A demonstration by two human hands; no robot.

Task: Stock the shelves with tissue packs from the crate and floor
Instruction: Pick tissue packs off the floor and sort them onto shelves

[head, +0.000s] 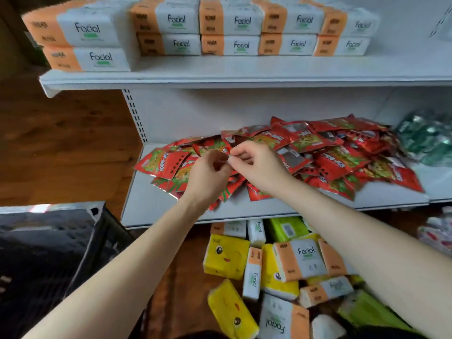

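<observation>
Facial tissue packs [242, 20] at 12 o'clock lie long-axis 9-to-3; left grip [208, 171] and right grip [259, 165] curl together, hold unclear.

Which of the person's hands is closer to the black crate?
Left. The left hand is over the red packets, up and right of the crate; the right hand is beside it, farther right.

Soft, even light fills the scene; the white upper shelf [244, 74] is bright without glare. The wooden floor [61, 148] at the left is dimmer, and the lower shelf [171, 216] throws a shade below it. The black crate [49, 253] is blurred, with a pale shine on its rim. The wide lens bends the shelf edges, and the green packets [430, 140] at the right edge are smeared.
</observation>
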